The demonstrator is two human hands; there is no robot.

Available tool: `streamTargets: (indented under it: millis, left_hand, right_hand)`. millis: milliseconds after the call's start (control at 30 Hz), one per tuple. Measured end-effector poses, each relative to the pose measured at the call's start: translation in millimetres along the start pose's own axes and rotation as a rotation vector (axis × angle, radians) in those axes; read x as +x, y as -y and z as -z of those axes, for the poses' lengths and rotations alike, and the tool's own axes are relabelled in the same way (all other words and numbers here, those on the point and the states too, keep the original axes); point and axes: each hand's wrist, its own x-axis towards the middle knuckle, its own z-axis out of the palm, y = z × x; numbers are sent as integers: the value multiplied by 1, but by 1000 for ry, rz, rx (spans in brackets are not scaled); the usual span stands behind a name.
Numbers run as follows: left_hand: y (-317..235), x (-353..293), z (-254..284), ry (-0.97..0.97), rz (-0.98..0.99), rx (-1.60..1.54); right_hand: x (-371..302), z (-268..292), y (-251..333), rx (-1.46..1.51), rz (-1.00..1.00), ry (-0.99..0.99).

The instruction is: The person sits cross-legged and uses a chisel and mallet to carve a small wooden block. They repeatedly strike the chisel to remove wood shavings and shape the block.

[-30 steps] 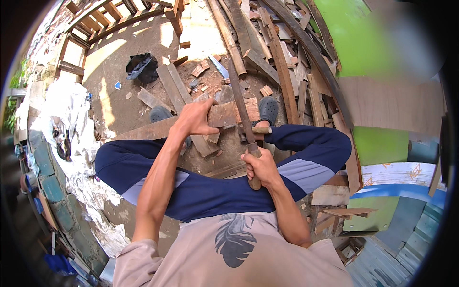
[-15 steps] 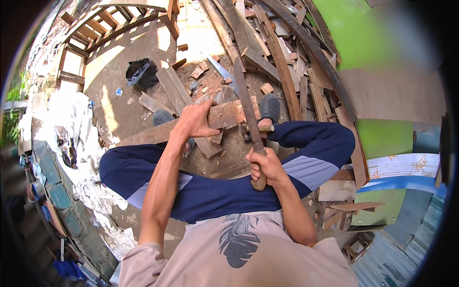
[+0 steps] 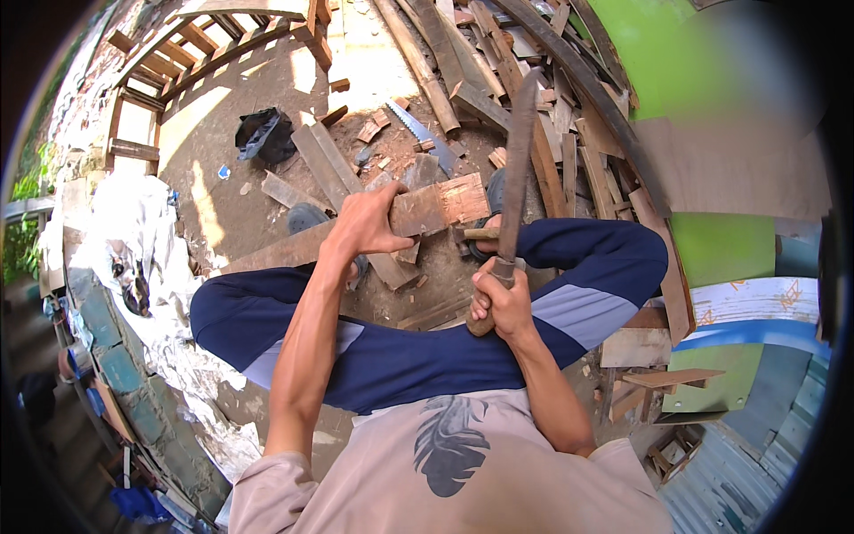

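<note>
My left hand (image 3: 366, 222) is wrapped over a long wooden board (image 3: 418, 214), its thumb on the near edge. The board slants across in front of my legs, and its right end shows a pale, freshly chipped face (image 3: 464, 198). In my closed right hand (image 3: 503, 301) is the wooden handle of a machete. The dark machete blade (image 3: 519, 165) points up and away, to the right of the board's end and apart from it. Beneath it, by my right foot, lies a hammer-like tool (image 3: 481, 234) with a wooden handle, partly hidden.
A saw (image 3: 416, 132) lies on the ground beyond the board, among offcuts (image 3: 374, 125). Scrap timber (image 3: 569, 142) is heaped at the far right. A black bag (image 3: 265, 136) and a slatted wooden frame (image 3: 213, 67) are at the far left. White cloth (image 3: 133, 222) covers the left side.
The machete has swung to the right, away from the board's end, uncovering its chipped face. My left hand keeps its hold on the board.
</note>
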Motion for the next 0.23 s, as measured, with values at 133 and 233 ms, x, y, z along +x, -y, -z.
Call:
streamTargets:
  millis: [133,233]
  left_hand:
    - [0,1,-1,27,24,21]
    - [2,-1,-1,-12,-14,18]
  right_hand:
    - [1,-8,2,-41,-89,5]
    - [0,-5,-1,44,54,-3]
